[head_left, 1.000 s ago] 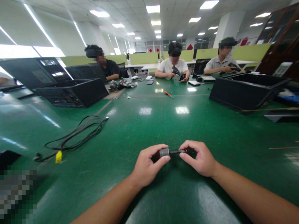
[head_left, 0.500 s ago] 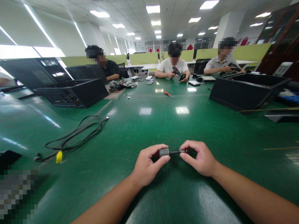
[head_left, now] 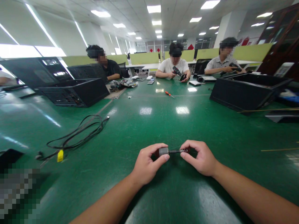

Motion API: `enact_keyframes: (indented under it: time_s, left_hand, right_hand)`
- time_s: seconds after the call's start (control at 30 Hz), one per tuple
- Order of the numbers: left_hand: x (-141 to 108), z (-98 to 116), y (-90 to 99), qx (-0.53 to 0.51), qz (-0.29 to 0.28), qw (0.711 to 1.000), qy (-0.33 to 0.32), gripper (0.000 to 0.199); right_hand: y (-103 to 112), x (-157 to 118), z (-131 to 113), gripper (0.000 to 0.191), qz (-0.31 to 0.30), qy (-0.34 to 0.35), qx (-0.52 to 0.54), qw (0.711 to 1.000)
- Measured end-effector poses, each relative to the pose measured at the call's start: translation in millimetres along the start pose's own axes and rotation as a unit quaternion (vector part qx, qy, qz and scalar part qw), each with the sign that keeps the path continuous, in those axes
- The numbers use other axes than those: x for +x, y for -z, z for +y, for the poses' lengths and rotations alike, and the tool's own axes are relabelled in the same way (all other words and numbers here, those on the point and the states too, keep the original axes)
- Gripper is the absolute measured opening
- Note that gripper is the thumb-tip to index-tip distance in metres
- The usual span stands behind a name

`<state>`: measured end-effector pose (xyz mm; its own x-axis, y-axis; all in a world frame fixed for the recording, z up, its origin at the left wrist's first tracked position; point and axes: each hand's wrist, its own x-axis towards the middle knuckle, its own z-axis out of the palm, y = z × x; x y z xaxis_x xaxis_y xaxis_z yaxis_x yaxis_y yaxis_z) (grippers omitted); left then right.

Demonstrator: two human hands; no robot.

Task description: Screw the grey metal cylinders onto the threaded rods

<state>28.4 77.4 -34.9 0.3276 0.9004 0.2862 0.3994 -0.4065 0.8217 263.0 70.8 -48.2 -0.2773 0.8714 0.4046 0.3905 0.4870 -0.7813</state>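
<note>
Near the front middle of the green table (head_left: 149, 127), my left hand (head_left: 149, 165) pinches a small grey cylinder (head_left: 163, 151) between thumb and fingers. A thin dark shaft (head_left: 174, 151) runs right from the cylinder, lying level just over the table. My right hand (head_left: 199, 157) grips the far end of that shaft with thumb and forefinger. Something dark red shows behind the fingers of both hands; its shape is mostly hidden. What exactly the held object is, I cannot tell.
A coiled black cable (head_left: 79, 133) with a yellow tag (head_left: 60, 156) lies left. Black computer cases stand left (head_left: 77, 93) and right (head_left: 247, 91). An orange screwdriver (head_left: 168, 94) lies farther back. Three people sit across the table, two holding dark tools.
</note>
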Motion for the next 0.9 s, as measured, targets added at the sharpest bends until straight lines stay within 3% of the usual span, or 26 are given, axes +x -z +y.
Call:
enact_keyframes:
  time_s: [0.9]
  left_hand:
    - [-0.3, 0.6, 0.5, -0.011, 0.003, 1.000, 0.009, 0.025]
  right_hand:
    - [0.3, -0.5, -0.9, 0.008, 0.014, 0.003, -0.012, 1.000]
